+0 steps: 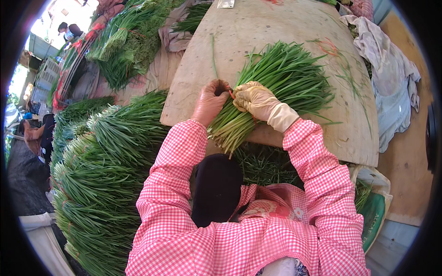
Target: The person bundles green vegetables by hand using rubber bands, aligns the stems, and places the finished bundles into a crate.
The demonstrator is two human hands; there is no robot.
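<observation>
A thick bunch of garlic chives lies on the wooden board, its pale cut stems toward me and its green leaves pointing away to the right. A thin red tie shows at the bunch's left side. My left hand is closed there, thumb and fingers pinching the tie's end. My right hand, in a cream glove, lies over the stems with its fingers curled at the tie. Part of another red strand is visible below the right hand. The right fingertips are partly hidden.
Tied bunches of chives are stacked at my left, with a larger green heap behind. The wooden board bears loose leaves and red ties. A cloth hangs at its right edge. Another person appears far left.
</observation>
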